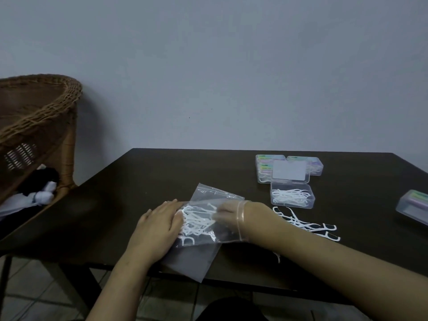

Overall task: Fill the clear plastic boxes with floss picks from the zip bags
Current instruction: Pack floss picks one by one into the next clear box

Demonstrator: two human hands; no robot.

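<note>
Dark wood bench (143,181) against a plain grey wall, and my two hands meet near its front edge. My left hand (159,224) lies flat, fingers straight, pressing the zip bag (203,230) down on the bench. My right hand (228,210) is inside the bag through its open mouth, the plastic bunched round my wrist; through the film I cannot tell whether the fingers have closed on any floss picks (196,220) or only touch them.

Those picks in the bag are thin, white and tangled in a loose heap, so they will likely come out in a clump. If I pull too fast, some may snag on the zip strip and scatter, or the bag may slide toward the bench edge, since its lower corner already hangs over. A few loose picks (305,224) lie just right of my forearm, and my arm could sweep them off.

Beyond them sits the open box (292,196), clear, shallow and partly filled with picks, its lid (290,170) standing up behind it. Behind that are stacked closed boxes (268,166), clear with coloured labels, and another box (413,206) lies well apart at the right edge. A wicker chair (39,117) stands at the left with bundled cloth (45,192) on its seat
</note>
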